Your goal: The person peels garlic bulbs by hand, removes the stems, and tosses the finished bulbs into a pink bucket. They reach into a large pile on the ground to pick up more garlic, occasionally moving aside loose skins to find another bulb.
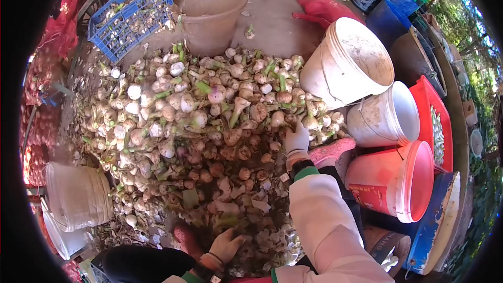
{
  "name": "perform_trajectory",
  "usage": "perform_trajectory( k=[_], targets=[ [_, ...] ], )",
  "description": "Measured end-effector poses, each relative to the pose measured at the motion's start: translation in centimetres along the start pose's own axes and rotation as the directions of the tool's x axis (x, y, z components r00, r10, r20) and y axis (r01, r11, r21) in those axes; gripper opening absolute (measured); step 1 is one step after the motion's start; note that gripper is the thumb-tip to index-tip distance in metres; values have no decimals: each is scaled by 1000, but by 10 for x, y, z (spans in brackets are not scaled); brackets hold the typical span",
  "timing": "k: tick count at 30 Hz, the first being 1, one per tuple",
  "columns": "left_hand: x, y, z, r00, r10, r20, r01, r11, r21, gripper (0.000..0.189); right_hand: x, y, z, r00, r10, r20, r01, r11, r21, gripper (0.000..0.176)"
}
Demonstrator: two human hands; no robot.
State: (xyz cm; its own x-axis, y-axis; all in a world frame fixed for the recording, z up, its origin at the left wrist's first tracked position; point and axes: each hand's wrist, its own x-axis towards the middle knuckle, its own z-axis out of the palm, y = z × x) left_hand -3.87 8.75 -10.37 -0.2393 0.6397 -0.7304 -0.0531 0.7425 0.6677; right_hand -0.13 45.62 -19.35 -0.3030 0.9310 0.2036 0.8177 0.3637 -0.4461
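Note:
Garlic bulbs (209,105) with stems and roots cover the ground in a wide heap. My right hand (297,139), in a pale glove, reaches to the heap's right part, its fingers at a bulb (310,122); whether they grip it is unclear. Low in the view, my left hand (227,245), also gloved, hovers over or rests on loose skins (257,243) near my feet. Its fingers are slightly spread, with nothing visible in them.
White buckets (335,65) and a pink bucket (387,181) lie tilted at the right, beside a red tray (444,126). A blue crate (131,18) and a brown tub (209,26) stand behind. Another white bucket (78,196) is at the left.

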Motion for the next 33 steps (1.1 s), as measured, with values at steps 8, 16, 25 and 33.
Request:
perform_trajectory(
  k=[8,16,25,33],
  targets=[
    [-6,14,-14,815,332,-474,-498,820,-282,58,-176,-123,-148,774,-500,388,188,767,614,14],
    [-58,8,-11,858,241,-454,-514,394,-762,32,-257,-147,-222,860,-475,185,370,832,413,28],
    [-109,12,-34,826,378,-418,-522,231,-821,33,-291,-136,-297,798,-602,13,520,699,491,23],
    [-127,50,-6,712,690,-133,-558,440,-703,28,-288,-121,-296,805,-591,-48,579,765,282,64]
  ],
)
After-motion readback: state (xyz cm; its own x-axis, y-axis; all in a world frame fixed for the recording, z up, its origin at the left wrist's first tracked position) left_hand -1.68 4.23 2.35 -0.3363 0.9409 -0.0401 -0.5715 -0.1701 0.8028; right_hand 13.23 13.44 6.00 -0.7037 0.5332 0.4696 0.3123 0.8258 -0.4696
